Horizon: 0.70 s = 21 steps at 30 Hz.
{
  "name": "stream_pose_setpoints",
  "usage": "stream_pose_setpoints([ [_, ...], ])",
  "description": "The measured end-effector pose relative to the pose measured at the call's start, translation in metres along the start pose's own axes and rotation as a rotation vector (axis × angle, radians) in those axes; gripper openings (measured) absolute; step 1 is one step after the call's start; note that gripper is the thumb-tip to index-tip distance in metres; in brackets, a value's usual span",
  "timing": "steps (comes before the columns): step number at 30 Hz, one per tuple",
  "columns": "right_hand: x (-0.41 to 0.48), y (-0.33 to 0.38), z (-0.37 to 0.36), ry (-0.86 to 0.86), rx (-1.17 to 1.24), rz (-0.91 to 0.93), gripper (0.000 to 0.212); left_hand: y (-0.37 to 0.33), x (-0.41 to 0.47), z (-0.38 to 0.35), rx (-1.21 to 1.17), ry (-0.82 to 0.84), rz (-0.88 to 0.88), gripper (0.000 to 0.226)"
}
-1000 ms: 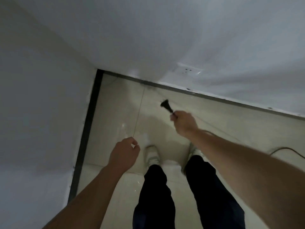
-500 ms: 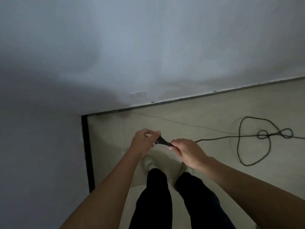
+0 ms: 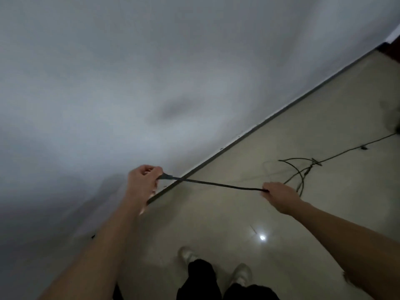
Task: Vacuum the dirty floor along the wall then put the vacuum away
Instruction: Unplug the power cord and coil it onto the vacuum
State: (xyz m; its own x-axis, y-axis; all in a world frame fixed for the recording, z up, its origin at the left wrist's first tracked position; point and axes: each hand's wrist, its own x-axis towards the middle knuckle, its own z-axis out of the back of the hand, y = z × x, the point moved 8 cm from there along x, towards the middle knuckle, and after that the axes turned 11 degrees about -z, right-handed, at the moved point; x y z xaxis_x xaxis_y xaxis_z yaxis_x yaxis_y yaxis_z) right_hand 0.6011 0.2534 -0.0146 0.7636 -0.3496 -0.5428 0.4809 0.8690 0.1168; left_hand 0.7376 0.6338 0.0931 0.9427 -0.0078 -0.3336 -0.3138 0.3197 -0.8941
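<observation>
Black, thin power cord point(image 3: 216, 184) runs almost taut through the air between the two hands, crossing in front of the dark skirting strip point(image 3: 281, 113) where the wall meets the floor. The left hand point(image 3: 141, 182) is raised in front of the plain grey-white wall point(image 3: 129, 83). Its thumb and fingertips pinch the cord's black plug end point(image 3: 167, 176), which widens just beside the fingers. The right hand point(image 3: 281, 199) is held well apart from the left, lower and to the right above the floor. The back of this hand faces the camera and its fingers are curled round the cord where the stretched length ends.

Past the right hand the cord drops to the pale beige glossy tile floor point(image 3: 216, 224) and lies in a tangle of loose loops point(image 3: 312, 163) near the skirting. From the tangle a single line of cord leads away toward the right edge. It ends there at a dim dark shape point(image 3: 397, 127), too blurred to identify.

A bright spot of reflected light point(image 3: 262, 237) shines on the tiles between the right forearm and the feet. At the bottom of the view stand two pale shoes, the left shoe point(image 3: 186, 254) nearer the wall and the right shoe point(image 3: 241, 272) beside it. Black trousers point(image 3: 201, 276) show above them, and both bare forearms reach up from the lower corners.
</observation>
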Motion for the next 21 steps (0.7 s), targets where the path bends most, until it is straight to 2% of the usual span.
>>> stream_pose_setpoints([
  [2, -0.014, -0.045, 0.023, -0.035, 0.057, -0.079, 0.024, -0.032, -0.003, 0.008, 0.038, -0.036, -0.057, 0.011],
  [4, -0.034, -0.066, 0.048, -0.096, 0.144, -0.11, 0.028, -0.056, -0.007, -0.004, 0.173, 0.004, -0.106, 0.013],
  [9, -0.102, -0.061, 0.111, -0.223, 0.351, 0.018, 0.028, -0.084, -0.025, -0.084, 0.728, 0.322, -0.161, 0.009],
  [10, -0.112, -0.051, 0.119, -0.23, 0.351, 0.069, 0.027, -0.085, -0.029, -0.099, 0.765, 0.372, -0.178, 0.008],
  [13, -0.146, -0.037, 0.144, -0.288, 0.365, 0.162, 0.025, -0.101, -0.053, -0.161, 0.563, 0.536, -0.234, 0.02],
  [16, -0.168, -0.035, 0.171, -0.417, 0.428, 0.165, 0.026, -0.113, -0.082, -0.212, 0.344, 0.726, -0.159, 0.022],
  [18, -0.176, -0.04, 0.187, -0.481, 0.477, 0.127, 0.025, -0.117, -0.094, -0.232, 0.331, 0.805, -0.149, 0.024],
  [21, -0.189, -0.052, 0.206, -0.56, 0.528, 0.069, 0.024, -0.128, -0.1, -0.247, 0.418, 0.851, -0.243, 0.026],
])
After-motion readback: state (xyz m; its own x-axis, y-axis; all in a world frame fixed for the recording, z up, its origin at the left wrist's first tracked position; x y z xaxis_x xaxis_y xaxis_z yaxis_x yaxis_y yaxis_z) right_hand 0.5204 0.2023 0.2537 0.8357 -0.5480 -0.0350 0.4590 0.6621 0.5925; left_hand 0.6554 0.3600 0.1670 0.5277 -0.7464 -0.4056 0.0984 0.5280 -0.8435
